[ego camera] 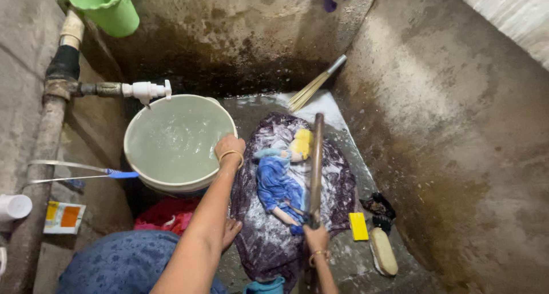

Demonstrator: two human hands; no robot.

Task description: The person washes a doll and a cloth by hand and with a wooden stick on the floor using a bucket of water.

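Note:
My left hand (pixel 229 147) rests on the rim of a pale bucket (pixel 140 167) full of water, fingers curled over its edge. My right hand (pixel 315 237) grips the lower end of a long brown wooden paddle (pixel 317 157), which stands raised over the laundry. Under it a soapy dark purple cloth (pixel 337 182) is spread on the wet floor, with a blue garment (pixel 275 182) and a yellow piece (pixel 302 142) lying on top.
A white tap (pixel 147 90) on a pipe sits above the bucket. A straw broom (pixel 314 86) leans at the back. A yellow soap bar (pixel 358 226) and a scrub brush (pixel 384 251) lie at right. Concrete walls (pixel 457 134) enclose the space. Red cloth (pixel 166 214) lies near my knee.

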